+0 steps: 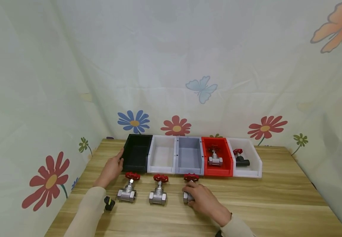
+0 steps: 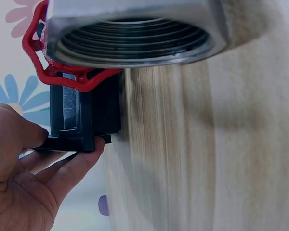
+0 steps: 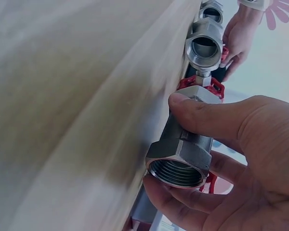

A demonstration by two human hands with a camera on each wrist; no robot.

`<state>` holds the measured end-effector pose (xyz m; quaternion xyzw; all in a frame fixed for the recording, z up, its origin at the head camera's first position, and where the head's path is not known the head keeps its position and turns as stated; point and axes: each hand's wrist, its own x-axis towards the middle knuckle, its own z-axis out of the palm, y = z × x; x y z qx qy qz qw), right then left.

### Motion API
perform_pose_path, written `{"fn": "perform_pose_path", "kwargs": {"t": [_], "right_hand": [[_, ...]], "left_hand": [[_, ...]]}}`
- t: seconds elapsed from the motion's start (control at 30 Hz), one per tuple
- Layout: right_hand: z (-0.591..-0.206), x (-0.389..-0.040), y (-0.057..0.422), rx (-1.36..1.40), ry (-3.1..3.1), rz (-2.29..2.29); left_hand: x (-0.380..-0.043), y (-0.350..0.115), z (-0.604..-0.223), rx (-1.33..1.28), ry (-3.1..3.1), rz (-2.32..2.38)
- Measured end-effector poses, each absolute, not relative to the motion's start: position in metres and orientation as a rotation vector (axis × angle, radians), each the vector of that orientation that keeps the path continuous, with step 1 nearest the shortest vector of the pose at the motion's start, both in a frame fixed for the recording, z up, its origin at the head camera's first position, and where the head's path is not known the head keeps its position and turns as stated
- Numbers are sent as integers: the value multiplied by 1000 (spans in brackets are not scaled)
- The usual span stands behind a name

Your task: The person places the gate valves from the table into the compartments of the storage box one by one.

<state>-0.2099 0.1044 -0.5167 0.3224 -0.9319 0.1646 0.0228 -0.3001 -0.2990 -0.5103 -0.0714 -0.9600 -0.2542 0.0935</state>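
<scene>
My left hand (image 1: 111,168) is at the left side of the black bin (image 1: 136,168). In the left wrist view its thumb and fingers pinch the edge of that bin's wall. My right hand (image 1: 206,200) grips the rightmost of three steel gate valves on the table, and the body of this gate valve (image 3: 183,149) lies between thumb and fingers in the right wrist view. Its red handwheel (image 1: 191,177) points toward the bins. The middle gate valve (image 1: 157,197) and the left gate valve (image 1: 127,195) stand untouched on the wood.
Right of the black bin, joined in a row, are a white bin (image 1: 162,170), a grey bin (image 1: 188,171), a red bin (image 1: 218,172) holding a gate valve (image 1: 215,160), and another white bin (image 1: 255,173) with a dark, red-handled valve (image 1: 242,161). A flowered curtain (image 1: 147,65) hangs behind.
</scene>
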Motion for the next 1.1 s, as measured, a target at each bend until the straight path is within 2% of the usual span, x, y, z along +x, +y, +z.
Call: {"fn": "perform_pose_path", "kwargs": {"t": [1.1], "right_hand": [[-462,-211,111,989,-2836,541]], "left_hand": [[-302,-299,-510,-196,-2872,-746]]}}
